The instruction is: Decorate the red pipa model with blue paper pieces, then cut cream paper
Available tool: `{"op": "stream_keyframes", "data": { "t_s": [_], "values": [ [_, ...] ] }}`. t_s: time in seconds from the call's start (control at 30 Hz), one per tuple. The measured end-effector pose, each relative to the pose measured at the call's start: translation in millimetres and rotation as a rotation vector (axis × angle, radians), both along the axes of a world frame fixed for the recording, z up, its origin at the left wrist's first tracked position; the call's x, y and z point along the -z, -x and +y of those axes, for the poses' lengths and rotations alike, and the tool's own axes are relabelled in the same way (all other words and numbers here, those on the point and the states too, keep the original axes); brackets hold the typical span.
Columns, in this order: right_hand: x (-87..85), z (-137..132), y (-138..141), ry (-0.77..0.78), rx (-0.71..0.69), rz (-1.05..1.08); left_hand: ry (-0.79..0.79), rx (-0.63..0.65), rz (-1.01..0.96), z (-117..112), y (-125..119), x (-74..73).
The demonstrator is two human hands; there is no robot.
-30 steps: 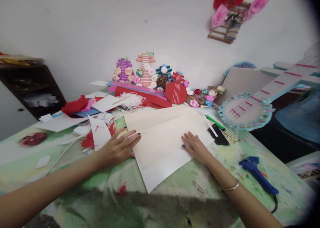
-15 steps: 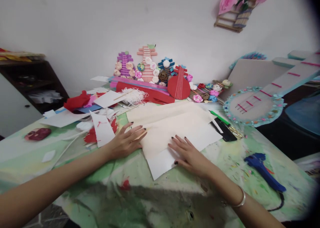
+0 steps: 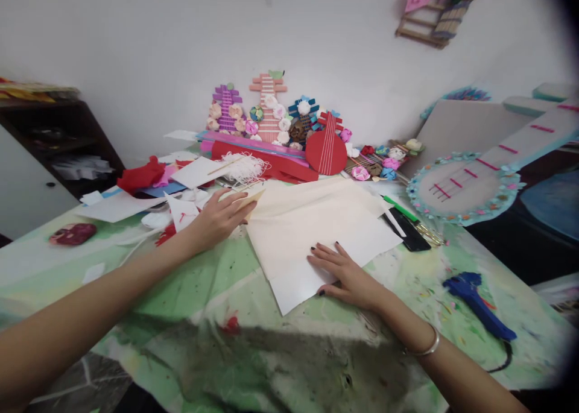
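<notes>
A cream sheet of paper point(image 3: 298, 220) lies over a white sheet point(image 3: 294, 292) on the table. The white one shows along the near and right edges. At the cream sheet's left edge, my left hand point(image 3: 219, 220) has the paper between its thumb and fingers, and that edge is curled up off the table. My right hand point(image 3: 341, 274) rests with fingers spread flat on the sheets near their front edge, holding nothing.
A blue glue gun point(image 3: 479, 304) lies at the right. Beyond the sheets are a green-handled tool point(image 3: 400, 208), a black flat case point(image 3: 409, 232) and a red paper lute point(image 3: 326, 151). Paper scraps and a white string tangle point(image 3: 246, 169) lie left. A maroon object point(image 3: 73, 234) sits farther left.
My left hand has moved up and left, and the cream sheet's left edge has come up with it. My right hand stays flat in nearly the same place.
</notes>
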State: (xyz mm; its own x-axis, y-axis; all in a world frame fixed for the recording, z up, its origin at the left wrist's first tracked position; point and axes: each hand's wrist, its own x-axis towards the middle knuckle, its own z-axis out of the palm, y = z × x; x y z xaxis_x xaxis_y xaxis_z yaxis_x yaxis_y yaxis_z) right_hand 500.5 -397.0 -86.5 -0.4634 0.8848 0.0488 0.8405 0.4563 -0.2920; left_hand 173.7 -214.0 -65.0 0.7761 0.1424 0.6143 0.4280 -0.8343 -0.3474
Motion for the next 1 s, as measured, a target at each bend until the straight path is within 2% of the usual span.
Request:
{"op": "stream_keyframes", "data": {
  "t_s": [0.13,0.23,0.3,0.4,0.57,0.67,0.77,1.0],
  "values": [
    [-0.6,-6,3,-0.057,0.011,-0.064,0.099,-0.058,-0.279,17,11,-12.1],
    [-0.1,-9,6,-0.135,-0.003,-0.123,0.192,-0.213,-0.419,38,13,-17.5],
    [1.0,-11,6,-0.193,-0.019,-0.139,0.237,-0.344,-0.311,53,5,-19.0],
    [2.8,-12,6,-0.285,-0.033,-0.132,0.29,-0.52,0.022,72,-23,-17.6],
    [4.5,-15,7,-0.447,-0.067,-0.095,0.305,-0.448,0.223,90,-85,-6.9],
    [4.7,-18,11,-0.579,-0.07,-0.069,0.31,-0.423,0.288,97,-110,-0.6],
    [3.1,-21,16,-0.661,-0.06,-0.063,0.317,-0.423,0.323,104,-124,3.4],
    [1.1,-28,22,-0.742,-0.058,-0.101,0.354,-0.482,0.333,111,-143,9.2]
  ]
}}
